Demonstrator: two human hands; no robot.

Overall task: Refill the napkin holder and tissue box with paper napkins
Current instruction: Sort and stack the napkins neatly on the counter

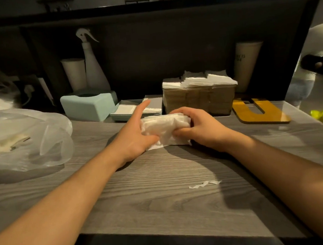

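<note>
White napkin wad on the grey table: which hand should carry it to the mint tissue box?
Left, probably. The left hand is on the white napkin wad's mint tissue box side; the right hand would cross over.

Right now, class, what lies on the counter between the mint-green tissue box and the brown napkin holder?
In the head view, a shallow tray holding flat white napkins lies between the tissue box and the napkin holder.
</note>
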